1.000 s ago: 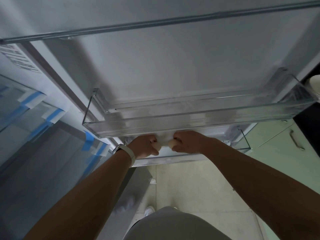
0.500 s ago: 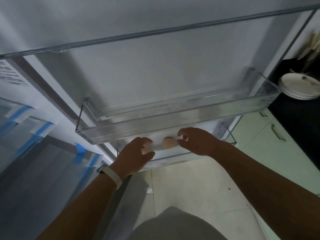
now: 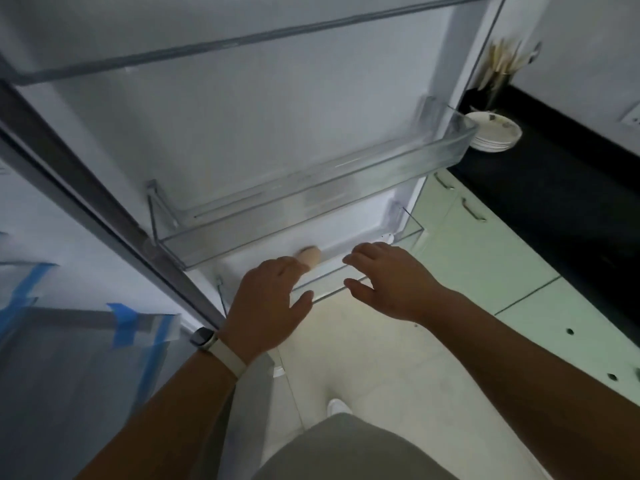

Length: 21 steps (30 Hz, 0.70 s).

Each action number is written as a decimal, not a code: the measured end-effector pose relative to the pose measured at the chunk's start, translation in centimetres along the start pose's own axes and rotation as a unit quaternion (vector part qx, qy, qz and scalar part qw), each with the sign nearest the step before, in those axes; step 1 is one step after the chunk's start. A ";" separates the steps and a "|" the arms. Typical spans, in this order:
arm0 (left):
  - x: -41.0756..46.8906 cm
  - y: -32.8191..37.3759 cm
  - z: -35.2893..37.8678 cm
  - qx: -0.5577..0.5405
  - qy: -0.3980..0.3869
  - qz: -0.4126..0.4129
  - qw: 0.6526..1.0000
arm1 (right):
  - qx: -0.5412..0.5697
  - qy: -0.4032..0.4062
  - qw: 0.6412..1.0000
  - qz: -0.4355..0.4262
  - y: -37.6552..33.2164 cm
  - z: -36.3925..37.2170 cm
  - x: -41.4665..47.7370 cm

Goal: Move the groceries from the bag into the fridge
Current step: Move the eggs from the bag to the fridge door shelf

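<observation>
The fridge door (image 3: 242,109) stands open in front of me with two clear plastic bins. A small pale beige item, egg-like, (image 3: 310,256) lies in the lower door bin (image 3: 332,271). My left hand (image 3: 268,306), with a watch on the wrist, hovers just in front of that bin, fingers relaxed and holding nothing. My right hand (image 3: 388,282) is beside it to the right, fingers spread over the bin's front rim, also empty. The grocery bag is out of view.
The upper door bin (image 3: 346,199) holds nothing I can see. Fridge shelves with blue tape (image 3: 124,323) are at the left. A black counter (image 3: 554,202) with stacked plates (image 3: 493,131) and a utensil holder is at the right, pale green cabinets below it.
Both hands have let go of the pale item and drawn back from the lower bin. The item now lies alone in the bin. My view has swung to the right.
</observation>
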<state>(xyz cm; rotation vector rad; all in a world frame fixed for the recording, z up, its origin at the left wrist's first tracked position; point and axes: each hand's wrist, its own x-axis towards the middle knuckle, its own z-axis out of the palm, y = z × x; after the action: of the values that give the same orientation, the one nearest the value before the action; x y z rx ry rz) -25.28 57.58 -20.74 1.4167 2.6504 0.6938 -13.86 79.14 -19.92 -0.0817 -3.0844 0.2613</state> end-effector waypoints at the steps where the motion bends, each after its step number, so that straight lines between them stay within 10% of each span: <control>1: -0.3 0.2 0.1 0.005 -0.005 0.011 1.000 | -0.005 -0.001 1.000 0.012 -0.5 0.1 -0.9; 21: -1.9 14.0 6.0 -0.016 -0.066 0.268 0.961 | -0.068 0.016 0.937 0.343 -3.6 -2.6 -23.3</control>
<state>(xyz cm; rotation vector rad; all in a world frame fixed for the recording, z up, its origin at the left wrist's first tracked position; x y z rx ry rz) -11.82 64.88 -20.68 2.1120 2.1489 0.6384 9.29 74.73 -17.65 -1.1555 -2.9068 0.0594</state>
